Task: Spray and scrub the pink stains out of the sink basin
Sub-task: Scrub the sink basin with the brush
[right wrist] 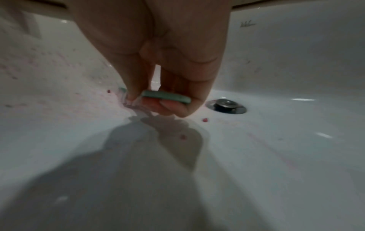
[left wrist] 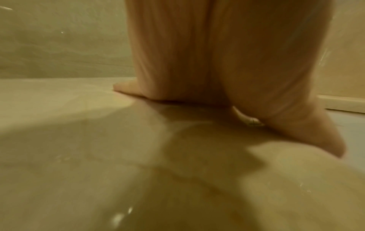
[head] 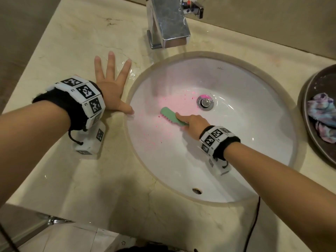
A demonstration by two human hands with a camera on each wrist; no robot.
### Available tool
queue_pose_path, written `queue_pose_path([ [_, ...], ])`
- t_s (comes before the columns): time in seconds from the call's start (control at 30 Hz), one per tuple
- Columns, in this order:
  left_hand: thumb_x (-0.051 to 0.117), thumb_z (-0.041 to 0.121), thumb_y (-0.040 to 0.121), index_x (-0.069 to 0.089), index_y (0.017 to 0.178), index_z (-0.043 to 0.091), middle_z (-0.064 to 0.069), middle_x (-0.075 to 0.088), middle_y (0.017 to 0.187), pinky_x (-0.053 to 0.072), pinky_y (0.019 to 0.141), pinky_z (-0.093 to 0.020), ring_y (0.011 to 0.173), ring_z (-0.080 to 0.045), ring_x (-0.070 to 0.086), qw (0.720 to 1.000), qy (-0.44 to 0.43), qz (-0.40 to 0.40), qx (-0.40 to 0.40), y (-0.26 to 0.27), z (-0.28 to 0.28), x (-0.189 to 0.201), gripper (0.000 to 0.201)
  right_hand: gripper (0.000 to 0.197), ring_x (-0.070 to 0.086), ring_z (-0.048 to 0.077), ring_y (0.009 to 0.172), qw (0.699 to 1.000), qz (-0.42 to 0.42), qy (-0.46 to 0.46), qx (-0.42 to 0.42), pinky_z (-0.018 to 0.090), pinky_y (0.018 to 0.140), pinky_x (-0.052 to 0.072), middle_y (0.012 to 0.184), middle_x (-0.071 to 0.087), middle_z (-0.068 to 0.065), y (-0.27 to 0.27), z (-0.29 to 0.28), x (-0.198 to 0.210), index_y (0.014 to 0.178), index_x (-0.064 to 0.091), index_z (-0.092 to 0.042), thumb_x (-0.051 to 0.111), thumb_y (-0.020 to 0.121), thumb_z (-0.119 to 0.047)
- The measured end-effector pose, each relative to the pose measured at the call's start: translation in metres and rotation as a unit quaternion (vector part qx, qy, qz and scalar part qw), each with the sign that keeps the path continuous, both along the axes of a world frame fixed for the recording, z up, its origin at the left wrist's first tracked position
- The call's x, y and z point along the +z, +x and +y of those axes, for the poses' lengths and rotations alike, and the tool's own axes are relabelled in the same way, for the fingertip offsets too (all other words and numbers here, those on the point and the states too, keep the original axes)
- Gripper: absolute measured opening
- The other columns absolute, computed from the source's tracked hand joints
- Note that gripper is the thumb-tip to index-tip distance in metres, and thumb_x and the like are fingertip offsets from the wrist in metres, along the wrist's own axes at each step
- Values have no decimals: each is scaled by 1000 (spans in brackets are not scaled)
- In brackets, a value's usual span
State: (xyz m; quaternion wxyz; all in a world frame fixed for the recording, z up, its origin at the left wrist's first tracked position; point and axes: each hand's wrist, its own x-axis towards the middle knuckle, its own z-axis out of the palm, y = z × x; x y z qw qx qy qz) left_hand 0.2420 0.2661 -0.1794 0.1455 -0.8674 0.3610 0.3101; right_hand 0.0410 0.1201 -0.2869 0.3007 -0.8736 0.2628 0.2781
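Sink basin: I see a round white glazed sink basin (head: pixel 227 142) set under a beige marble surface (head: pixel 72 179); it is glossy, with wet highlights.
Pink stains: pink stains (head: pixel 169 101) lie as a pale smear with fine speckles on the basin's left slope, and a brighter pink patch sits against the far edge of the chrome drain stopper (head: pixel 205 102).
Scrub brush: a small mint-green plastic scrub brush (head: pixel 171 116), oblong with a scalloped bristle edge, lies bristles-down on the stained slope, left of the drain.
Right hand: my right hand (head: pixel 194 124) reaches into the basin, palm down, index finger laid along the brush's back; from the right wrist view the fingers (right wrist: pixel 171 107) and thumb are clamped on the brush's rear end.
Left hand: my left hand (head: pixel 111 88) lies flat on the surface just left of the basin's rim, fingers straight and spread apart, thumb at the rim's edge, holding nothing.
Faucet: a blocky square chrome faucet (head: pixel 169 24) stands behind the basin.
Right edge: a dark round tray (head: pixel 307 99) holds a crumpled blue-and-purple cloth (head: pixel 321 115).
Wet patch: water glistens on the marble beside my left fingertips.
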Motion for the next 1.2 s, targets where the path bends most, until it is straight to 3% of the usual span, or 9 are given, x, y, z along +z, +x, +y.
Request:
queue_pose_path([
  [0.13,74,55,68,-31,142,33,-8,-41,146,4,102,-70,135,-41,-31,1000,1,1,2,0,0,-1,130,52,62,30,94,999,10,-44,-27,36,85,51,116,60,15,1,-27,3,147,23,-28,37,99,-13],
  [0.23,74,55,67,-30,142,33,-8,-41,146,5,101,-70,135,-41,-30,1000,-4,1,1,0,0,-2,130,53,60,27,87,999,-8,-49,-23,30,77,49,114,61,16,17,-24,3,148,22,-22,36,98,-8],
  [0.3,74,55,67,-29,142,33,-8,-40,147,5,101,-71,135,-42,-30,1000,-8,0,1,0,1,-2,130,52,59,23,81,1000,-20,-18,-13,31,79,51,111,63,14,22,-10,3,147,24,-25,38,99,-11],
  [0.47,74,56,67,-30,142,33,-9,-40,146,3,101,-70,135,-42,-30,1000,-5,1,-1,0,1,-1,130,52,61,29,96,1000,-11,7,20,35,86,48,114,63,11,-1,-4,-4,144,27,-36,41,98,-18],
  [0.63,74,56,67,-29,142,32,-9,-39,147,2,101,-70,135,-43,-29,1000,-5,0,-2,0,1,-1,130,50,60,28,89,998,7,-18,-54,35,84,51,111,58,9,-1,-31,0,146,26,-28,38,99,-14],
  [0.73,74,55,67,-29,142,32,-9,-40,147,3,101,-70,135,-42,-30,1000,-5,1,1,0,0,-1,130,55,62,31,94,999,-7,-32,-25,41,88,52,117,61,15,18,-26,1,147,24,-21,41,97,-9],
  [0.83,74,56,67,-29,142,32,-9,-39,147,2,101,-70,135,-43,-29,1000,-4,-2,0,0,0,-1,130,55,59,24,81,1000,-17,-6,10,37,83,53,110,63,13,23,-6,0,147,23,-26,40,98,-10],
  [0.93,74,56,67,-30,142,32,-10,-40,147,2,102,-70,135,-43,-30,1000,-4,1,1,0,0,-1,130,54,61,28,86,999,-15,6,41,33,78,48,108,63,14,9,1,-1,146,24,-32,39,98,-13],
  [1.2,73,56,68,-30,142,31,-10,-40,146,2,102,-69,135,-43,-29,1000,2,-4,-2,-1,-1,0,130,53,61,29,90,999,-18,-25,-40,37,85,51,116,61,17,13,-24,0,147,23,-24,39,98,-11],
])
